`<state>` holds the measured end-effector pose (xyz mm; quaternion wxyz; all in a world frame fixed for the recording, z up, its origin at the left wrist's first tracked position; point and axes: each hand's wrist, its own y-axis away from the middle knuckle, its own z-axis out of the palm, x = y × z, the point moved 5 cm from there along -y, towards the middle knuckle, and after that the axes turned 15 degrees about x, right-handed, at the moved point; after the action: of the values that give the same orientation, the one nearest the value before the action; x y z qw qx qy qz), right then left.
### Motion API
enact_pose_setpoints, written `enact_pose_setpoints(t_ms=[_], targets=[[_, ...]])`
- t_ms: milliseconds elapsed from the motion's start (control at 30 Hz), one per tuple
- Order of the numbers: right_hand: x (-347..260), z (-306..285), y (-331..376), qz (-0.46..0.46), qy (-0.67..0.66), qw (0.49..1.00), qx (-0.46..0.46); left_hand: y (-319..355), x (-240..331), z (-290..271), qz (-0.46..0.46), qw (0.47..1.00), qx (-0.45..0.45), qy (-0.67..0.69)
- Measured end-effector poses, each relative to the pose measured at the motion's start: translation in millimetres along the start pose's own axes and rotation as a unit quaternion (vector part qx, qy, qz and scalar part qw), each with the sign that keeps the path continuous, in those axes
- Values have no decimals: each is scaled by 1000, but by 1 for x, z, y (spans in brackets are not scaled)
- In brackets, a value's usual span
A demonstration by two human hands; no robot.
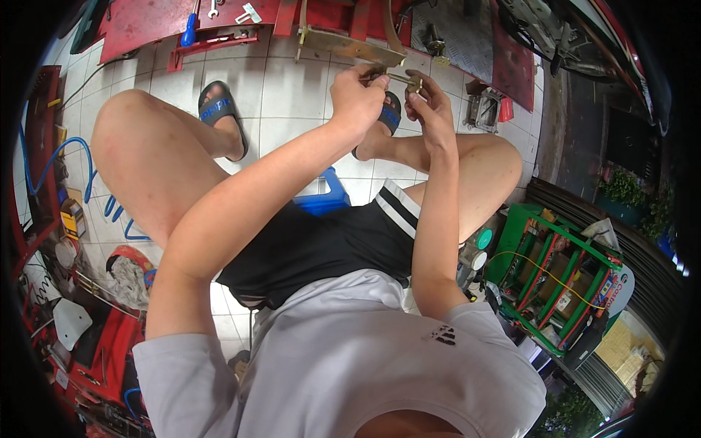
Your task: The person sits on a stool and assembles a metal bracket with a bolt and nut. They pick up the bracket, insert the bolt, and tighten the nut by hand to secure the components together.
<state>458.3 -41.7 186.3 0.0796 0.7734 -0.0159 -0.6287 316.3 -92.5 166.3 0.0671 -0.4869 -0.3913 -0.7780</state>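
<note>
In front of my knees, both hands hold a small brass-coloured metal part (398,77), slim and bolt-like, with a thicker end on the right. My left hand (356,96) has its thumb and fingers closed at the left end, where the fingers hide much of it. The thicker end sits between the thumb and bent fingers of my right hand (432,108). Just beyond my left fingers is a yellowish metal bracket (350,50), joined to a red frame; the gap between fingers and bracket is too small to judge.
A blue-handled screwdriver (189,33) and a wrench (213,9) lie on the red lift platform (146,29). A blue plastic container (325,193) stands between my legs. On the right is a green rack (544,274); a blue hose (87,164) coils on the left.
</note>
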Motion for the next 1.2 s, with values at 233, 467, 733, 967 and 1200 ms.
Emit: enact_pose_setpoints(t_ms=[233,467,733,967,1200], targets=[[25,-30,-17,144,-64,988,-5,-3,-5,2,1,1000,-3,3],[10,-15,-10,64,-24,997,-39,-4,-5,3,-3,1000,1,-3],[11,-21,-16,12,5,1000,-18,-5,-7,3,-7,1000,0,11],[27,-29,-23,33,-59,997,-24,-5,-5,1,-8,1000,-4,5],[25,-39,-23,120,-82,989,27,-4,-5,1,-12,1000,-4,-1]])
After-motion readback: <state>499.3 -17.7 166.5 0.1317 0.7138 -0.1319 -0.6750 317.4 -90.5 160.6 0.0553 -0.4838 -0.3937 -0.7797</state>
